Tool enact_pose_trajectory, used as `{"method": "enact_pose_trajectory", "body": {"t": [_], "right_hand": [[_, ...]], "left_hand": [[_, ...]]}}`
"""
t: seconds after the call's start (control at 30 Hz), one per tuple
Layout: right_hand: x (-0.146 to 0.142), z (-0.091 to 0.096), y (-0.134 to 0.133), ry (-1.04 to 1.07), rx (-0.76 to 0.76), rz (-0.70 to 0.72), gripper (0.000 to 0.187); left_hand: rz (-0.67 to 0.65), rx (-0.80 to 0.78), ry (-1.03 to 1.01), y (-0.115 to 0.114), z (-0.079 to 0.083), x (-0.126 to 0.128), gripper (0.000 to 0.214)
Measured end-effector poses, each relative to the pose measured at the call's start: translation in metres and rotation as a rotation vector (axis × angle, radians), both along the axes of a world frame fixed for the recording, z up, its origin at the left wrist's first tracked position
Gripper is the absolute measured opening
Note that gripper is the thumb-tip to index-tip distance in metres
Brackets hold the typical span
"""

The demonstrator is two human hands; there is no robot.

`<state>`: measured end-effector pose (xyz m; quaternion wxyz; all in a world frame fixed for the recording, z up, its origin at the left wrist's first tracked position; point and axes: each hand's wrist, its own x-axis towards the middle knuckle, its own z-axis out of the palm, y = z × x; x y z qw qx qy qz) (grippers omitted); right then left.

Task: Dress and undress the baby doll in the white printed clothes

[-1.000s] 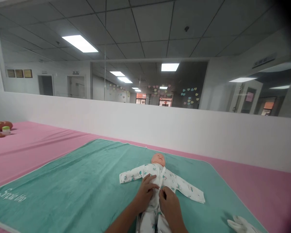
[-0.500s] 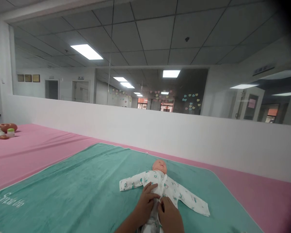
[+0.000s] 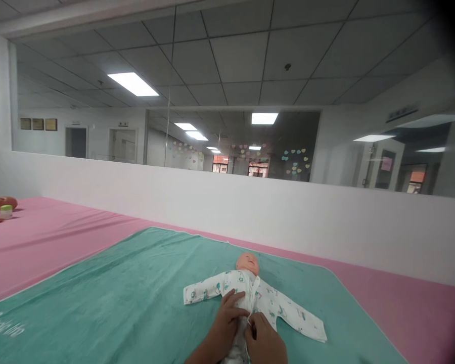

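Right hand [image 3: 266,341] bunched at shirt [image 3: 233,281] front, fingertips hidden, can't tell if pinching; left hand [image 3: 226,327] spread on it. Doll [image 3: 247,262], six o'clock on blanket [image 3: 129,298], legs unseen. Far nine o'clock: brown doll [image 3: 6,202], cropped more than half-second ago.

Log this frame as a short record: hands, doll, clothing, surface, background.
left hand: on outfit front, fingers outstretched
right hand: at outfit front, fingers curled, grip hidden
doll: face up, head away from person
outfit: white, patterned, sleeves spread
surface: green blanket over pink sheet
far left: jar with green lid
behind: white wall, glass above
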<state>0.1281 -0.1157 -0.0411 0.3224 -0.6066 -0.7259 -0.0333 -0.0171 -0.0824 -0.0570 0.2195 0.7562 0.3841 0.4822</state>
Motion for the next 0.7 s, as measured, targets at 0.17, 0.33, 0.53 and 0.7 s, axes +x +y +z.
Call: {"method": "enact_pose_trajectory", "body": {"t": [0.17,0.33,0.53,0.7], "right_hand": [[-0.002,-0.008,0.004,0.010,0.056,-0.050,0.015],[-0.002,-0.010,0.002,0.029,0.109,-0.007,0.024],[0.002,0.009,-0.009,0.077,0.031,0.029,0.023],[0.004,0.020,-0.014,0.118,-0.087,0.065,0.015]], "left_hand": [[0.055,0.048,0.027,0.015,-0.012,0.004,0.031],[0.065,0.068,0.079,0.013,-0.007,0.006,0.034],[0.042,0.066,0.034,-0.013,0.019,0.007,0.039],[0.033,0.074,-0.022,-0.023,0.024,0.005,0.042]]}}
